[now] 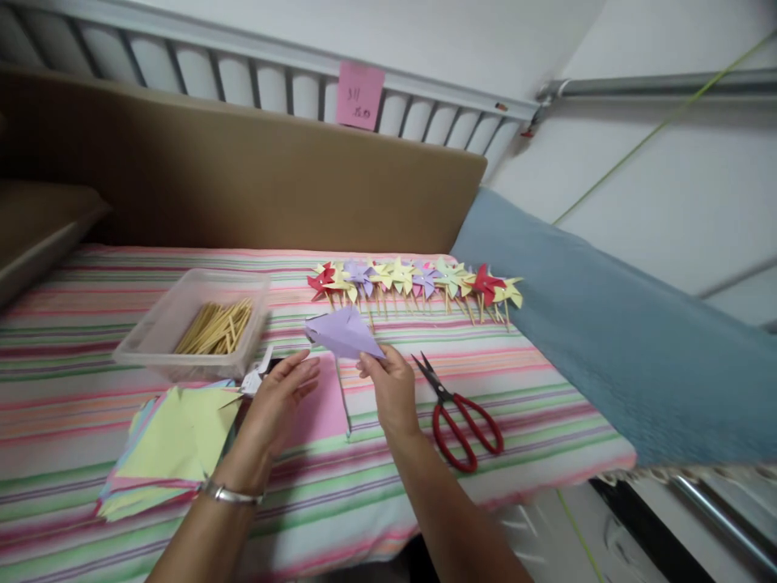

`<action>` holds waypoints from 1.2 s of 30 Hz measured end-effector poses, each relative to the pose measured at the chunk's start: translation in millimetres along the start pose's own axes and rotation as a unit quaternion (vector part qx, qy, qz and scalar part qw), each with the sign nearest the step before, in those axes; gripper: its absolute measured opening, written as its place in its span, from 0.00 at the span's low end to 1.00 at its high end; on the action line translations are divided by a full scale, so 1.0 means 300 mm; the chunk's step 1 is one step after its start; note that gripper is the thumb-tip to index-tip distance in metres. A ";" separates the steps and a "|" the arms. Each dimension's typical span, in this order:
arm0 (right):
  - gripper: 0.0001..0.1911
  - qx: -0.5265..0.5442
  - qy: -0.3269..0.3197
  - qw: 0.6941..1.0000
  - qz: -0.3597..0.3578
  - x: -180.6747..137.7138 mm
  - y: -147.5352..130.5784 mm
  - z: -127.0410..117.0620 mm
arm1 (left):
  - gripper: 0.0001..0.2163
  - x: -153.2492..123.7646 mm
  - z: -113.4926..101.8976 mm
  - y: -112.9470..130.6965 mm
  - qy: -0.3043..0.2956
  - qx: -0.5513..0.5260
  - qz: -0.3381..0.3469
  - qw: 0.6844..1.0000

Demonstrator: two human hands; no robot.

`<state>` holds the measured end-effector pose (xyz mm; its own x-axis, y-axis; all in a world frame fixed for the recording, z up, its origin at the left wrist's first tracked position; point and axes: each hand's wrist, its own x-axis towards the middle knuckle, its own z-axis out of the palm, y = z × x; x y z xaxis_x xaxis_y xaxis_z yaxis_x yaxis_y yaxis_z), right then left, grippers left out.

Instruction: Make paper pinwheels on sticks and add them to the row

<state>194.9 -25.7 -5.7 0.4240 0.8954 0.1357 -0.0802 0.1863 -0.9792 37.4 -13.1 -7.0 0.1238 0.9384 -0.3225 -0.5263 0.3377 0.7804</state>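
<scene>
My right hand (393,390) pinches one corner of a folded purple paper (345,332), which is raised above the table. Just below and left of that paper is my left hand (284,401), its fingers loosely extended and holding nothing that I can see. A pink paper sheet (321,405) lies flat beneath my hands, partly covered by the left one. Scissors with red handles (455,414) rest to the right of my right hand, blades slightly parted. By my left wrist sits a stack of coloured paper sheets (179,441), yellow on top.
A clear plastic box (142,332) holds many thin wooden sticks (215,328). Finished paper pinwheels on sticks (401,277) lie in a row at the back. Behind them stands a cardboard panel (273,178). A striped cloth (340,502) covers the table; blue fabric (558,324) borders its right side.
</scene>
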 end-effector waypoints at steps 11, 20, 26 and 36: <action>0.17 -0.253 -0.021 0.902 -0.348 -0.019 0.004 -0.062 | 0.09 -0.098 0.084 -0.028 -0.164 -0.229 -0.061 0.958; 0.23 -0.286 -0.071 0.887 -0.355 -0.069 0.034 0.000 | 0.17 -0.082 0.079 0.008 -0.061 -0.265 -0.002 0.962; 0.23 -0.278 -0.056 0.890 -0.357 -0.072 0.038 0.017 | 0.18 -0.100 0.085 0.022 -0.082 -0.275 0.038 0.957; 0.21 -0.298 -0.081 0.891 -0.333 -0.103 0.043 0.040 | 0.12 -0.113 0.110 -0.071 -0.018 -0.200 0.052 0.978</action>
<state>170.0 -46.2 -20.7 0.0586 0.7215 0.6899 0.6541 0.4944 -0.5725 72.1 -49.5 5.0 0.0771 0.9706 -0.2279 -0.8237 0.1908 0.5339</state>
